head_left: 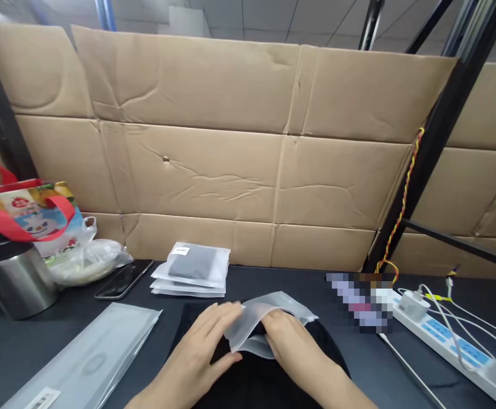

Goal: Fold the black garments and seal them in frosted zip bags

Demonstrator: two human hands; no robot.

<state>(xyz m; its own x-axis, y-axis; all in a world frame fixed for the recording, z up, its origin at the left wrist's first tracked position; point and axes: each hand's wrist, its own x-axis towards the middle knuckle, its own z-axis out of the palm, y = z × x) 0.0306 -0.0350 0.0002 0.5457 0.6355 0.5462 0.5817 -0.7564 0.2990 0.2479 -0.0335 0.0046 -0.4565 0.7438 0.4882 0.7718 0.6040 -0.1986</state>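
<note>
Flattened cardboard [201, 170] walls off the far side of the dark surface [273, 284]. Near the person lies a black garment [256, 380], and a frosted pouch [252, 329] sits bunched on top of it, held between the hands. The left hand [201, 346] has its fingers spread against the pouch's near side, while the right hand [290, 346] seems tucked under its raised flap; both are holding it, neither fully closed. Beyond them is a stack of sealed pouches [190, 272]. To the left are a long flat packet [86, 358], a phone [122, 279], a steel flask [16, 287] and a printed tote [26, 218]; to the right, a power strip [448, 346].
</note>
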